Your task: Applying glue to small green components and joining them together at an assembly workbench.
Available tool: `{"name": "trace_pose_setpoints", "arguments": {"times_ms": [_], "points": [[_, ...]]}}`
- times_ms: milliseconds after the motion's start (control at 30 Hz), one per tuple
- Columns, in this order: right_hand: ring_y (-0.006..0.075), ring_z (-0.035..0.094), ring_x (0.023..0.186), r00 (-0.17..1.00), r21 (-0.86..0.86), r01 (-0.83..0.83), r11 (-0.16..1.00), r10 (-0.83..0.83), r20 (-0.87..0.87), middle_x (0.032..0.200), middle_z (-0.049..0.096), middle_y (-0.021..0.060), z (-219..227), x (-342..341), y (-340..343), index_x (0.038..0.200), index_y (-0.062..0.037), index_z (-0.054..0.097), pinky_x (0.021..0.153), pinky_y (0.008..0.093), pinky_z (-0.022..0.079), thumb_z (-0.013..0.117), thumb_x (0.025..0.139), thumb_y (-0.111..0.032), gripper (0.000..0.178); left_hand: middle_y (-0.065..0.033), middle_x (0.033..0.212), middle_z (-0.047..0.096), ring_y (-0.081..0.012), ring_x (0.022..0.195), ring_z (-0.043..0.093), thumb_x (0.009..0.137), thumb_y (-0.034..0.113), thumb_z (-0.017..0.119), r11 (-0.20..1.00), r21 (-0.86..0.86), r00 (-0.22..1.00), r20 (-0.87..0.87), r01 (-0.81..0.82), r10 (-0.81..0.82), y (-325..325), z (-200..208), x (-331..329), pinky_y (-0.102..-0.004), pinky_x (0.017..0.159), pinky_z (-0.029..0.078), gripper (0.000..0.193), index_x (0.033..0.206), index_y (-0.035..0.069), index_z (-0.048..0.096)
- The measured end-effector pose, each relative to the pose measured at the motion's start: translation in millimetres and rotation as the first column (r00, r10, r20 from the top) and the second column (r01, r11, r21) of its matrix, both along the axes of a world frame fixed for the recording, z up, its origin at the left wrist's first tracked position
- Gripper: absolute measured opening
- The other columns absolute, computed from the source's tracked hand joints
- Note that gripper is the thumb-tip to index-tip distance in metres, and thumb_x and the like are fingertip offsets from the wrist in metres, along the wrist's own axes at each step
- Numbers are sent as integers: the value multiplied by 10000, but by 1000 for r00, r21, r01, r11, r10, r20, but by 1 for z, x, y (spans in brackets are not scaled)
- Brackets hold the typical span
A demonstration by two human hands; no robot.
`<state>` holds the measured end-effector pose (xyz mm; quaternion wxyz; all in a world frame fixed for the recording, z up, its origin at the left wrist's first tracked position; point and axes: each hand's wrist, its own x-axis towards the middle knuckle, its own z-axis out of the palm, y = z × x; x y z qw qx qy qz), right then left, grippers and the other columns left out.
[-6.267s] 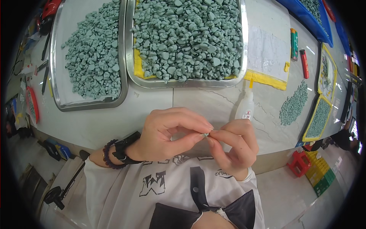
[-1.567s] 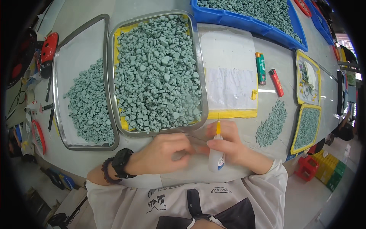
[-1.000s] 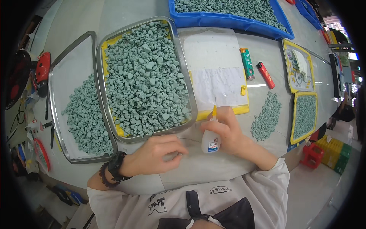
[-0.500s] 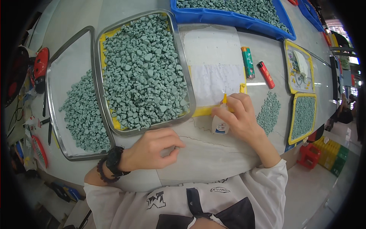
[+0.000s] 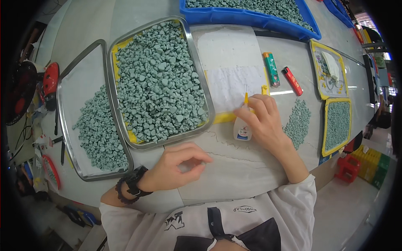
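My right hand (image 5: 266, 119) grips a small white squeeze bottle (image 5: 242, 130) with a yellow nozzle and a thin needle tip pointing away from me. The bottle stands upright at the near edge of a white sheet (image 5: 232, 90) with yellow borders. Lower left of it, my left hand (image 5: 178, 165) is closed in a pinch, thumb and forefinger meeting above the table. Whatever lies between these fingertips is too small to make out. Just beyond that hand, a metal-rimmed tray (image 5: 167, 143) is heaped with green stone chips (image 5: 161, 83).
At the left a second metal-rimmed tray (image 5: 79, 75) holds more chips. A blue bin (image 5: 251, 20) of chips stands at the back. Right of my right hand are a green lighter (image 5: 271, 70), a red lighter (image 5: 292, 81), a loose chip pile (image 5: 298, 123) and two yellow-edged trays (image 5: 325, 127).
My left hand has shifted slightly right, its thumb and forefinger now closed together. The bottle in my right hand has moved a little farther away from me and more upright.
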<state>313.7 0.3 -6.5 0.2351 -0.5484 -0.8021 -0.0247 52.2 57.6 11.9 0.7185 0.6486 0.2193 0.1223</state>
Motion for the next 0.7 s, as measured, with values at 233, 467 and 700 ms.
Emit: {"name": "trace_pose_setpoints", "arguments": {"times_ms": [233,467,700], "points": [[264,557,758,786,189,-128,974,216,-579,901,559,106,63,-28,0,955,-135,560,612,336,459,766,695,-299,370,-159,1021,543,-212,834,622,796,-124,556,886,-370,902,215,-280,375,-2,27,16,-313,750,547,241,1025,-53,586],[265,623,780,706,54,-280,959,244,-664,883,649,101,91,-40,-11,951,-105,578,598,323,487,719,781,-211,245,-182,1053,531,-224,847,624,795,-158,532,937,-130,876,334,-324,349,6,36,21,-320,768,545,280,1052,-56,581],[357,647,946,585,-64,-365,929,176,-792,885,665,91,91,-27,-13,878,-64,638,687,370,535,677,758,-96,130,-211,1040,587,-263,890,643,802,-138,571,807,-530,874,228,-259,430,0,44,29,-344,787,538,269,1061,-66,573]]}}
